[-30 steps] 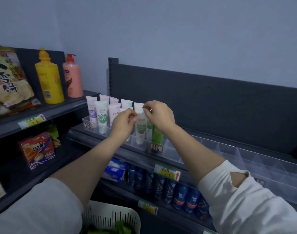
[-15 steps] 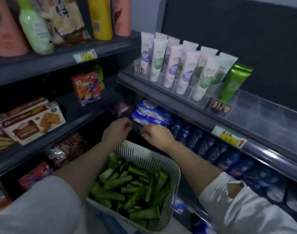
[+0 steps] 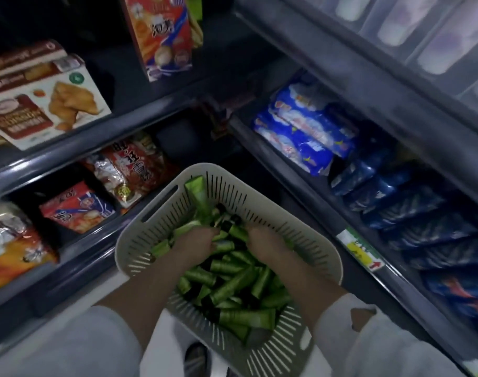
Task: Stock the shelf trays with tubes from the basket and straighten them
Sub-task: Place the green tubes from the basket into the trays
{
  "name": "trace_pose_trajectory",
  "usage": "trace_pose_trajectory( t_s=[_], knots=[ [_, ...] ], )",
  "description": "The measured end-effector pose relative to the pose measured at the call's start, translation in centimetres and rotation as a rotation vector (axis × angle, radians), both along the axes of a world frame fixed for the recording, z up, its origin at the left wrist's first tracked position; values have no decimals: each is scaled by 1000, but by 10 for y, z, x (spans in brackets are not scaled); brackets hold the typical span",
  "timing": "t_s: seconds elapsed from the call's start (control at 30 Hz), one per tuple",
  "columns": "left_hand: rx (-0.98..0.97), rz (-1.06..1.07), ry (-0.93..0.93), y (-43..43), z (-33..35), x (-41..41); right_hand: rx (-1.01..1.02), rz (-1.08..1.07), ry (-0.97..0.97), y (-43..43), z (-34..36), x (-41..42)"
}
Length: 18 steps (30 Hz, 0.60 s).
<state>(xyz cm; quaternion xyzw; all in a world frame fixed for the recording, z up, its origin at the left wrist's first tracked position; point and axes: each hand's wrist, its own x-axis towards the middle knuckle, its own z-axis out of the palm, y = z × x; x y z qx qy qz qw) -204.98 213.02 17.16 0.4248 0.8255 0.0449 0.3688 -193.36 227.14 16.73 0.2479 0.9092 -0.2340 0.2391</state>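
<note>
A white slotted basket (image 3: 328,257) sits low in the middle of the head view, filled with several green tubes (image 3: 232,289) with black caps. Both my hands are plunged into the pile at its far end. My left hand (image 3: 194,244) curls its fingers round green tubes, with one sticking out on its left side. My right hand (image 3: 266,244) digs in beside it, fingertips curled down among the tubes and partly hidden. At the top right, the clear shelf trays (image 3: 411,54) show from below, holding blurred white tubes (image 3: 395,31).
Dark shelf edges run close on both sides of the basket. Blue packets (image 3: 303,131) and dark blue cans (image 3: 381,183) fill the right shelf, above a yellow price label (image 3: 361,251). Snack boxes (image 3: 42,104) and red packets (image 3: 77,208) fill the left shelves.
My view has tilted down from the shelf trays to the basket. Both hands dropped from the tubes in the tray, past the basket rim, into the pile of green tubes.
</note>
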Motion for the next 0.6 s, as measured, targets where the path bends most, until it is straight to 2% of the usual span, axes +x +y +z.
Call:
trace_pose_trajectory(
  t_s=[0.17, 0.4, 0.5, 0.6],
  knots=[
    [-40, -18, 71, 10, -37, 7, 55, 73, -66, 9, -32, 2],
    [-218, -190, 293, 20, -48, 19, 279, 183, -105, 5, -46, 5],
    [-279, -200, 314, 19, -49, 22, 290, 222, -101, 3, -49, 12],
    [-330, -196, 302, 13, -47, 22, 204, 201, -110, 3, -48, 14]
  ],
)
